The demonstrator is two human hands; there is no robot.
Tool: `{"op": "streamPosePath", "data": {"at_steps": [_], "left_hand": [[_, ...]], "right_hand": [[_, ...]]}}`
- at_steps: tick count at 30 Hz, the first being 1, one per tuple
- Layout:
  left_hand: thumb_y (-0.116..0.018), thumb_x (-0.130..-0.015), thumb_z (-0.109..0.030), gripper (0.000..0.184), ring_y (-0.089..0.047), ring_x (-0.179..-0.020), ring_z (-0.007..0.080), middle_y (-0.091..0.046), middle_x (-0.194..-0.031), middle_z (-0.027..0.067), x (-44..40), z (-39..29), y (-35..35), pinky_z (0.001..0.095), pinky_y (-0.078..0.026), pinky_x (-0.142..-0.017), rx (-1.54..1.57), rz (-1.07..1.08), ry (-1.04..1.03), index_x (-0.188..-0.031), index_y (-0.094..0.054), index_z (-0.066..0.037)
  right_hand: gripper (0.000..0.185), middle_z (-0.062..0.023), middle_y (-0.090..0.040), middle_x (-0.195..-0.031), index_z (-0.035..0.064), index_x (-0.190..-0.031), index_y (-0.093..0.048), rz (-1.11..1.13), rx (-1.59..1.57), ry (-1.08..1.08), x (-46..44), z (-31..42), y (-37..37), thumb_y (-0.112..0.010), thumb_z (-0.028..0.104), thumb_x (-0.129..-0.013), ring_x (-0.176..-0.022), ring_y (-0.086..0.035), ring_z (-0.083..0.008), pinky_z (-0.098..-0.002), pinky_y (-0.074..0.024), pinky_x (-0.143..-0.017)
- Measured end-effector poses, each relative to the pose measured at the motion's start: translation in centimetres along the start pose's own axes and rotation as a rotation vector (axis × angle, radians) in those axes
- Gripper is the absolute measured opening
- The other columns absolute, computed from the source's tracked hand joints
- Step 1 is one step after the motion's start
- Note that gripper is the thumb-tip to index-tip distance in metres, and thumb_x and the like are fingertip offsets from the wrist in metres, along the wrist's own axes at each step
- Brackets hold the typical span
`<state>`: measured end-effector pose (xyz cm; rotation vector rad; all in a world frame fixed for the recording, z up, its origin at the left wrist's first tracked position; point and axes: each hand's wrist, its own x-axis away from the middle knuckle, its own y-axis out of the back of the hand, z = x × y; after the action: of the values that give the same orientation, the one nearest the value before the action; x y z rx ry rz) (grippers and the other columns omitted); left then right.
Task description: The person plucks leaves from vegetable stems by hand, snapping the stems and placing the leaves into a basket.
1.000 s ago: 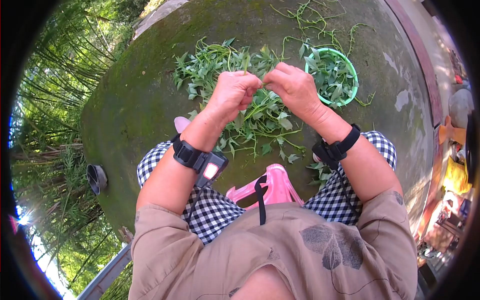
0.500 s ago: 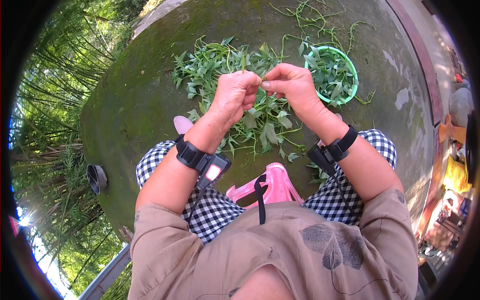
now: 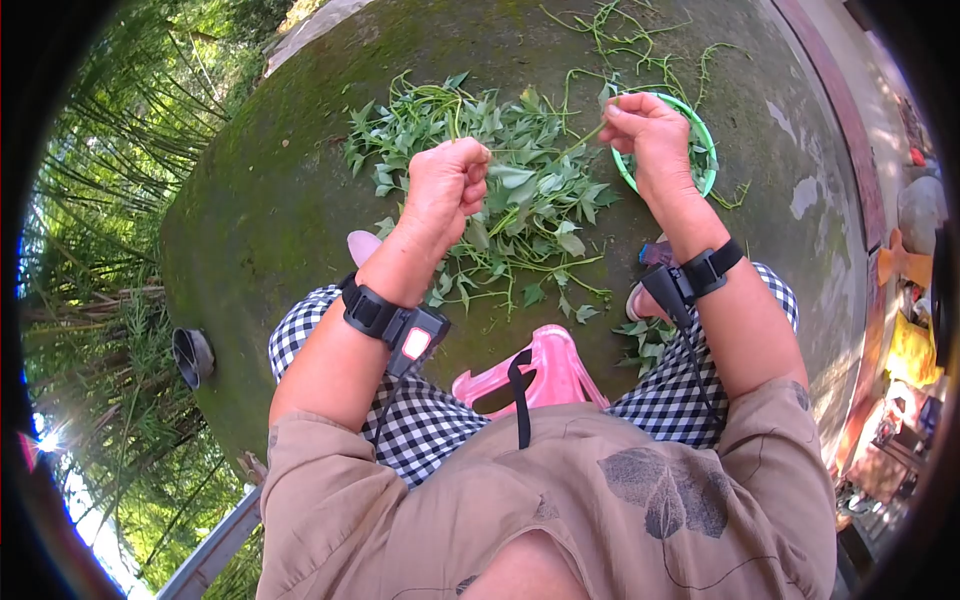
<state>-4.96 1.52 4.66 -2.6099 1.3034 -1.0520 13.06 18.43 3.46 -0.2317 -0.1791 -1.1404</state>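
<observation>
My left hand [image 3: 447, 182] is closed in a fist, with a green leafy stem [image 3: 453, 122] poking up out of it. To the right and slightly higher, my right hand [image 3: 655, 138] pinches the end of a thin green strand [image 3: 592, 136]. That strand seems to stretch back toward my left hand. Below and between the hands lies a heap of leafy green stems [image 3: 535, 200] on the ground. Behind my right hand stands a light green basket [image 3: 712, 160], its leaves mostly covered by that hand.
Bare vine stems [image 3: 625, 38] lie scattered beyond the basket. A pink plastic stool [image 3: 553, 365] shows between my knees. A grey pot [image 3: 192, 357] rests at the left edge of the mossy concrete [image 3: 265, 240]; bamboo grows past it. Household items stand at far right.
My hands were together above the heap and are now apart. The right moved right and up, in front of the basket, with the strand; the left shifted slightly left.
</observation>
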Motion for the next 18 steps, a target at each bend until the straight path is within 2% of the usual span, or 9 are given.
{"op": "streamPosePath", "data": {"at_steps": [4, 5, 8, 9, 12, 16, 18], "left_hand": [[-0.059, -0.080, -0.010, 0.012, -0.043, -0.046, 0.0092, -0.049, -0.061, 0.0006, -0.3, -0.1, 1.0, 0.0238, -0.025, -0.039, 0.015, -0.135, -0.047, -0.069, -0.055, -0.007], [-0.058, -0.081, -0.009, 0.009, -0.050, -0.050, 0.0113, -0.057, -0.068, 0.0063, -0.3, -0.2, 1.3, 0.0235, -0.029, -0.038, -0.013, -0.165, -0.063, -0.074, -0.056, -0.003], [-0.057, -0.081, -0.008, 0.007, -0.056, -0.054, 0.0132, -0.064, -0.080, 0.0144, -0.5, -0.7, 1.6, 0.0230, -0.032, -0.037, 0.044, -0.190, -0.094, -0.078, -0.055, -0.001], [-0.053, -0.083, -0.006, 0.007, -0.059, -0.057, 0.0148, -0.066, -0.092, 0.0222, -0.5, -0.9, 1.9, 0.0230, -0.035, -0.036, 0.094, -0.158, -0.107, -0.080, -0.054, 0.000], [-0.053, -0.080, -0.004, 0.005, -0.060, -0.056, 0.0138, -0.067, -0.094, 0.0238, -1.1, -1.8, 2.7, 0.0223, -0.036, -0.036, 0.323, 0.018, -0.118, -0.078, -0.055, 0.000], [-0.049, -0.084, -0.005, 0.010, -0.053, -0.052, 0.0140, -0.066, -0.094, 0.0255, -1.0, -2.4, 2.1, 0.0235, -0.037, -0.036, 0.202, 0.165, -0.167, -0.078, -0.054, -0.002], [-0.049, -0.082, -0.002, 0.008, -0.049, -0.047, 0.0130, -0.066, -0.088, 0.0210, -0.7, -1.8, 1.1, 0.0231, -0.035, -0.036, 0.153, 0.175, -0.151, -0.077, -0.055, -0.003]], "right_hand": [[0.003, -0.0033, -0.065, -0.075, 0.0027, -0.088, -0.065, -0.113, -0.001, 0.031, -1.0, 0.3, 1.8, -0.066, 0.002, -0.085, -0.058, -0.061, -0.0104, -0.0202, -0.0465, -0.053], [0.003, -0.0044, -0.065, -0.076, 0.0020, -0.089, -0.064, -0.143, 0.009, 0.030, -1.1, 0.4, 2.3, -0.065, 0.001, -0.086, -0.060, -0.062, -0.0113, -0.0205, -0.0473, -0.053], [0.003, -0.0050, -0.066, -0.078, 0.0017, -0.089, -0.064, -0.209, -0.030, 0.039, -1.6, 0.4, 3.3, -0.064, 0.001, -0.087, -0.061, -0.063, -0.0121, -0.0210, -0.0480, -0.054], [0.002, -0.0057, -0.067, -0.079, 0.0017, -0.090, -0.064, -0.227, -0.032, 0.044, -1.8, 0.4, 3.6, -0.064, 0.002, -0.087, -0.062, -0.063, -0.0122, -0.0211, -0.0480, -0.055], [0.003, -0.0049, -0.067, -0.081, 0.0031, -0.090, -0.065, -0.239, -0.011, 0.046, -2.1, 0.6, 4.0, -0.063, 0.004, -0.088, -0.067, -0.064, -0.0118, -0.0228, -0.0490, -0.060], [0.010, -0.0017, -0.067, -0.081, 0.0044, -0.096, -0.067, 0.076, 0.078, -0.004, -0.8, 0.9, 2.8, -0.060, 0.008, -0.090, -0.073, -0.064, -0.0098, -0.0249, -0.0488, -0.068], [0.014, -0.0003, -0.066, -0.080, 0.0048, -0.100, -0.068, 0.294, 0.125, -0.040, -0.1, 0.5, 1.5, -0.059, 0.011, -0.091, -0.076, -0.063, -0.0088, -0.0257, -0.0484, -0.070]]}}
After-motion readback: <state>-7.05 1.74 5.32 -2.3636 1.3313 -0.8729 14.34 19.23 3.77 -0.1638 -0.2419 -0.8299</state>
